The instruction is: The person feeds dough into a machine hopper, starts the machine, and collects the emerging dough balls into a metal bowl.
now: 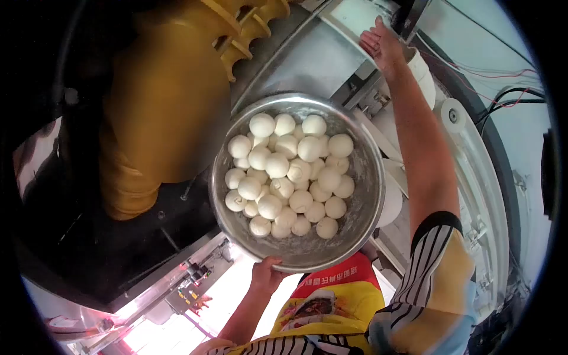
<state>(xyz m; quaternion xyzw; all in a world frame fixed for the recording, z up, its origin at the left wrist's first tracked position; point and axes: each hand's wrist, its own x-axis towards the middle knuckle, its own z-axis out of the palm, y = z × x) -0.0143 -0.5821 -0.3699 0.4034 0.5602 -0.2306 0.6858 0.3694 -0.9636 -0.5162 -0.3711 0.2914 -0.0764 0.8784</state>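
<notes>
My left hand (268, 274) grips the near rim of a large round steel bowl (367, 236), its fingers partly hidden by the rim. Inside the bowl lies a heap of smooth white dough balls (277, 165), some with a swirled seam on top. Up at the top right, my right hand (380, 46) is stretched out beyond the bowl, fingers apart and nothing in them. It is over the white edge of a machine tray (349, 26).
Yellow spiral rollers (251, 32) and a blurred yellow bulk (168, 106) fill the left, over a dark machine body. White machine parts (473, 195) curve along the right. Cables (509, 94) hang by the wall. Below, I wear a yellow and red apron (331, 296).
</notes>
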